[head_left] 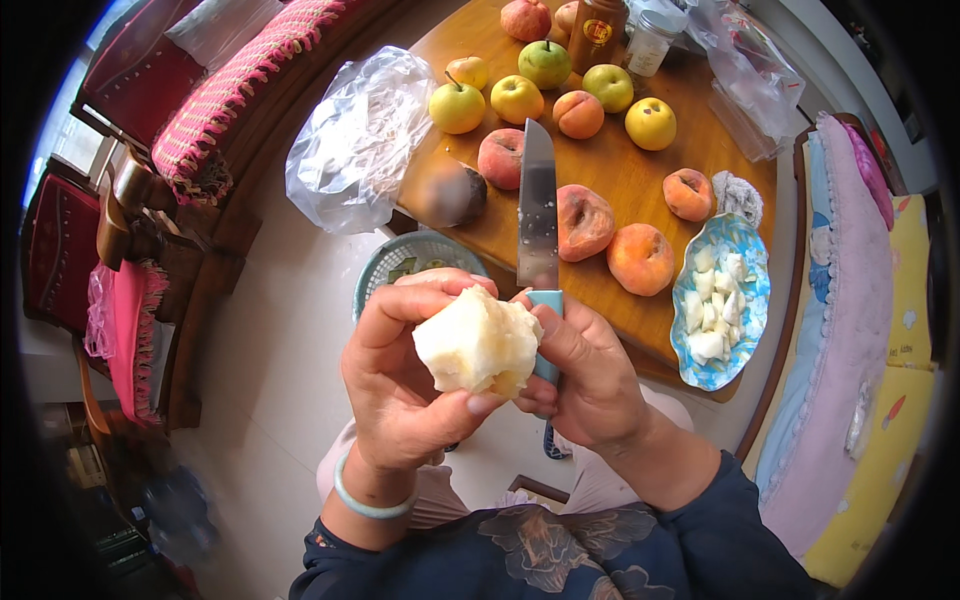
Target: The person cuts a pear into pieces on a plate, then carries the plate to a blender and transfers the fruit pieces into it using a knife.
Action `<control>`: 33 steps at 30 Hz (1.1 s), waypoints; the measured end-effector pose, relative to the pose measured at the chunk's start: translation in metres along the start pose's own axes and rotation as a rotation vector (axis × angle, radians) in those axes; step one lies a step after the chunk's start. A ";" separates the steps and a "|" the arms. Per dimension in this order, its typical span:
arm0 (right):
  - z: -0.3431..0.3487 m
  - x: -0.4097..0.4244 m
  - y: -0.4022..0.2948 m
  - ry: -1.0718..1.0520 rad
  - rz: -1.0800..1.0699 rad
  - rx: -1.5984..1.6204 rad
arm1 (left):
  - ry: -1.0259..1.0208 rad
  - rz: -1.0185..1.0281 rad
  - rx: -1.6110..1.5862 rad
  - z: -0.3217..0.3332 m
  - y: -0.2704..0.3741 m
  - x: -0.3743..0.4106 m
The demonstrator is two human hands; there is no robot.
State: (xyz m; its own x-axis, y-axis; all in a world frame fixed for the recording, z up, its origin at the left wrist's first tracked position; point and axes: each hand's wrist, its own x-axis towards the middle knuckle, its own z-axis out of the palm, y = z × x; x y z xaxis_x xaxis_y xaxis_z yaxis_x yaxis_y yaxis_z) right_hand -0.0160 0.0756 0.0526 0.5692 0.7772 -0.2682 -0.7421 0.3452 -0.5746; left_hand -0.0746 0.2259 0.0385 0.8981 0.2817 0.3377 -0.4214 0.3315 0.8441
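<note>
A peeled, partly cut piece of pale fruit [472, 341] rests in the fingers of my left hand [405, 360], its surface faceted and rough on one side. My right hand [592, 367] grips the light-blue handle of a kitchen knife [538, 210]. The blade points up and away from me, with wet drops on its steel, and the fruit sits just left of the handle. To the right, a blue-and-white patterned scalloped dish [682, 349] holds several white fruit chunks [709, 346] at the table's near corner.
On the wooden table [622, 172] lie several flat peaches [641, 259] and yellow-green apples or pears [457, 107]. A plastic bag [352, 142] hangs over the left edge, above a perforated basket [450, 251] holding scraps. A brown jar [598, 34] stands at the back. A cushioned seat [855, 315] flanks the right.
</note>
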 end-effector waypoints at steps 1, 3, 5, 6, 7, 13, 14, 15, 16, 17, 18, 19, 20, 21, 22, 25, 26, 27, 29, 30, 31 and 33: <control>-0.004 0.005 0.004 0.029 -0.041 -0.074 | 0.016 -0.053 -0.053 0.002 0.001 0.001; -0.013 0.007 0.008 0.036 -0.055 -0.129 | 0.042 -0.154 -0.157 0.004 0.004 0.003; -0.016 0.008 0.011 0.029 -0.072 -0.175 | -0.001 -0.180 -0.201 -0.003 0.003 0.001; -0.018 0.009 0.012 0.013 -0.081 -0.181 | -0.003 -0.177 -0.233 -0.001 0.003 0.002; -0.020 0.010 0.015 -0.004 -0.091 -0.187 | -0.005 -0.173 -0.266 0.000 0.003 0.002; -0.021 0.012 0.016 -0.016 -0.058 -0.227 | 0.022 -0.327 -0.306 -0.001 0.016 0.002; -0.022 0.010 0.015 -0.003 -0.054 -0.230 | -0.021 -0.319 -0.302 -0.004 0.016 0.002; -0.022 0.010 0.015 0.006 -0.047 -0.230 | -0.024 -0.317 -0.263 -0.003 0.016 0.002; -0.020 0.009 0.013 0.045 -0.062 -0.232 | -0.027 -0.317 -0.223 -0.001 0.018 0.001; -0.023 0.012 0.015 0.044 -0.054 -0.221 | -0.032 -0.317 -0.182 0.002 0.021 0.000; -0.029 0.014 0.017 0.061 -0.052 -0.223 | -0.078 -0.364 -0.273 0.004 0.025 -0.001; -0.032 0.019 0.018 0.065 -0.057 -0.221 | -0.098 -0.383 -0.350 0.010 0.035 -0.005; -0.027 0.017 0.016 0.088 -0.037 -0.257 | -0.209 -0.258 -0.422 0.016 0.036 -0.007; -0.025 0.013 0.014 0.053 -0.002 -0.215 | -0.389 -0.181 -0.407 0.015 0.041 -0.007; -0.024 0.013 0.014 0.047 0.001 -0.233 | -0.551 -0.116 -0.435 0.015 0.045 -0.004; -0.022 0.013 0.013 0.050 -0.022 -0.285 | -0.618 0.105 -0.476 0.037 0.050 -0.010; -0.021 0.015 0.012 0.049 -0.029 -0.281 | -0.612 0.211 -0.465 0.044 0.050 -0.012; -0.023 0.013 0.012 0.067 -0.036 -0.276 | -0.623 0.219 -0.449 0.045 0.053 -0.012; -0.026 0.011 0.012 0.069 -0.037 -0.262 | -0.706 0.212 -0.398 0.038 0.061 -0.005; -0.026 0.012 0.012 0.063 -0.032 -0.257 | -0.707 0.212 -0.382 0.038 0.062 -0.004; -0.026 0.013 0.012 0.056 -0.027 -0.251 | -0.709 0.214 -0.369 0.037 0.063 -0.003; -0.027 0.014 0.011 0.046 -0.028 -0.259 | -0.587 0.218 -0.396 0.046 0.061 -0.011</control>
State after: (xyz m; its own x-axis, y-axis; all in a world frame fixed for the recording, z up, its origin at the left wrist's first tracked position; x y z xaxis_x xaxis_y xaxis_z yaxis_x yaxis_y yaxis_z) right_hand -0.0067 0.0762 0.0213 0.6084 0.7424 -0.2805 -0.6137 0.2159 -0.7595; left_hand -0.1044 0.2015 0.1054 0.6621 -0.1127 0.7409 -0.5117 0.6543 0.5568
